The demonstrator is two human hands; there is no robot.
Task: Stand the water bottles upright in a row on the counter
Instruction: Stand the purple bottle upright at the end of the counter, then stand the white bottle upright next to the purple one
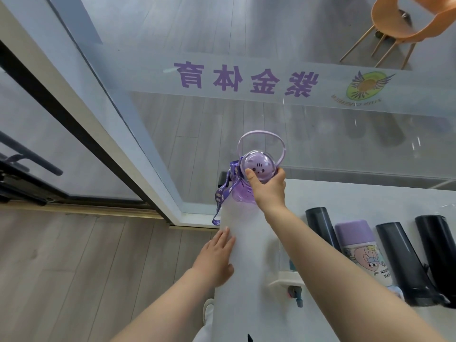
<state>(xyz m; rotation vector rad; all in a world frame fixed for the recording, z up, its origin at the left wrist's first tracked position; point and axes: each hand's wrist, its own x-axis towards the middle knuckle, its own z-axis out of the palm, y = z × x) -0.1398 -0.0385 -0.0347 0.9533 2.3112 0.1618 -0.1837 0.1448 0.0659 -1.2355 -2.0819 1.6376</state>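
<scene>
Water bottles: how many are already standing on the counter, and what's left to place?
Done: four bottles stand in a row, three dark bottles and a purple-capped cartoon bottle. In hand: the large frosted bottle, right hand on its purple lid, left hand against its side. Left: setting it into line; no others visible.

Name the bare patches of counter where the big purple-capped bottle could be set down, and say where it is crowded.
Bare counter lies between the glass wall and the bottle row, right of the right hand. Crowded: the near right, where three dark bottles and the lilac-lidded bottle stand together.
</scene>
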